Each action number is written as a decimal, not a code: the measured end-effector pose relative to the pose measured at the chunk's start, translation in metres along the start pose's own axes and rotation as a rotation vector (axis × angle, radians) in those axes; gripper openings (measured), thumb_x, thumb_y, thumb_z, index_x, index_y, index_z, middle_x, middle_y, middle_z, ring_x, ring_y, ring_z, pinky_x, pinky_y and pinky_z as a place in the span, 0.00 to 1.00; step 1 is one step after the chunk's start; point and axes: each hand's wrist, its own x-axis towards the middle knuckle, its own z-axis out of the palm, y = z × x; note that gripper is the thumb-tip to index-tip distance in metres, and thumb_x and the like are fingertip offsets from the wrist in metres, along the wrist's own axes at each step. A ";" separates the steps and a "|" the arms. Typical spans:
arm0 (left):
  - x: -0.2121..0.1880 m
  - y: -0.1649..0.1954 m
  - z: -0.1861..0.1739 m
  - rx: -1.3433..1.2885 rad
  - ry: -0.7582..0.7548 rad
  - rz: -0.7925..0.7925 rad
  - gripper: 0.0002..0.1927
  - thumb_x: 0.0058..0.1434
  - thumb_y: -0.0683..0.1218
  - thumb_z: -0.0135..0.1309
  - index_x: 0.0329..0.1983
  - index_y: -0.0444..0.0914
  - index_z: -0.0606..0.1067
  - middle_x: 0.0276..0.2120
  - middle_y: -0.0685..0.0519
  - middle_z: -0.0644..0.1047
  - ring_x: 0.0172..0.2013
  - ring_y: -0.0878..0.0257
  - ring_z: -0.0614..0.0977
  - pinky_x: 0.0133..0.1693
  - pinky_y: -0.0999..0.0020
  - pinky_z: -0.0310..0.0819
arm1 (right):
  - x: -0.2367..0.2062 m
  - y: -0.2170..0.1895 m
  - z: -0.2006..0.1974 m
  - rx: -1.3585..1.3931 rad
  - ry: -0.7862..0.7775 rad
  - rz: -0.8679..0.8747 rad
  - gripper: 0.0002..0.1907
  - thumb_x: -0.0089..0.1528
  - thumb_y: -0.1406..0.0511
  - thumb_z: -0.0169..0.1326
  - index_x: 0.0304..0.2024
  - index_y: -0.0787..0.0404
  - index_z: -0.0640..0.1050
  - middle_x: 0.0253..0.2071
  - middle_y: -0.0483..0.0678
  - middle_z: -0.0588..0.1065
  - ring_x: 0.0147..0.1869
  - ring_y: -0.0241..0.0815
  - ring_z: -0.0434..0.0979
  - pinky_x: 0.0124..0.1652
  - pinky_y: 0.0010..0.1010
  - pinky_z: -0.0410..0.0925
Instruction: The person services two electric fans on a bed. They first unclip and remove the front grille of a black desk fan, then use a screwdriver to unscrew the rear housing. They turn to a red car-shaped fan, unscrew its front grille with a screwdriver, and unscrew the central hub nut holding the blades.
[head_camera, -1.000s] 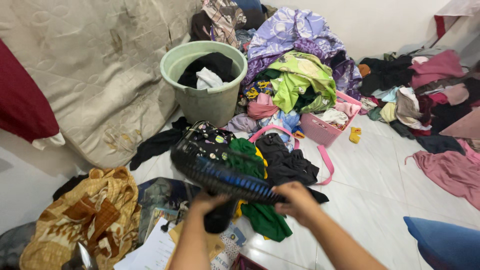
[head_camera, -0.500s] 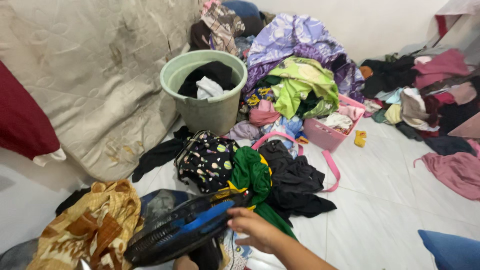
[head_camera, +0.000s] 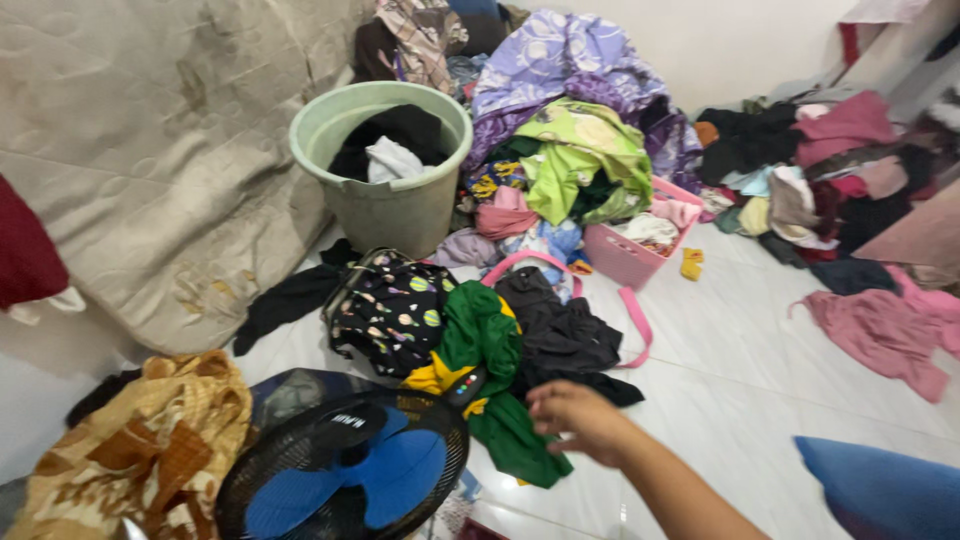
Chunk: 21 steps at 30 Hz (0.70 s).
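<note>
A black fan with blue blades (head_camera: 345, 470) lies tilted, face up, at the bottom left on the white floor. My right hand (head_camera: 575, 418) hovers just right of it with loosely curled fingers and holds nothing. It is close to a green and yellow garment (head_camera: 485, 350) and a black garment (head_camera: 562, 335). My left hand is out of sight.
A pale green bucket (head_camera: 385, 215) with dark and white clothes stands against a beige mattress (head_camera: 150, 150). A pink basket (head_camera: 630, 258) sits below a big clothes pile (head_camera: 570, 110). A patterned black bag (head_camera: 390, 310), brown cloth (head_camera: 140, 450), pink garment (head_camera: 880, 325) and blue cushion (head_camera: 880, 490) lie around.
Both hands held the fan up in front; it went down to the lower left and now rests there. My left hand has left the view and my right hand has let go.
</note>
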 end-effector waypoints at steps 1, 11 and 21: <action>-0.002 -0.006 -0.002 0.017 0.061 -0.003 0.38 0.53 0.60 0.64 0.59 0.31 0.73 0.58 0.32 0.74 0.59 0.37 0.73 0.59 0.44 0.65 | -0.010 -0.006 -0.012 0.038 0.010 -0.038 0.23 0.59 0.61 0.57 0.57 0.55 0.76 0.52 0.46 0.76 0.56 0.45 0.77 0.53 0.49 0.72; -0.044 -0.001 -0.042 0.398 0.904 -0.040 0.33 0.55 0.56 0.64 0.57 0.30 0.75 0.57 0.31 0.74 0.59 0.37 0.72 0.59 0.43 0.66 | -0.145 -0.060 -0.056 0.340 0.022 -0.355 0.24 0.61 0.63 0.52 0.60 0.60 0.73 0.54 0.51 0.76 0.58 0.48 0.78 0.53 0.48 0.72; -0.311 0.123 0.279 -0.295 -0.927 0.841 0.17 0.68 0.42 0.56 0.58 0.34 0.72 0.56 0.50 0.76 0.57 0.63 0.77 0.59 0.69 0.70 | -0.456 -0.013 -0.130 0.228 0.476 -0.901 0.25 0.62 0.62 0.55 0.61 0.60 0.71 0.60 0.52 0.73 0.63 0.48 0.75 0.54 0.43 0.73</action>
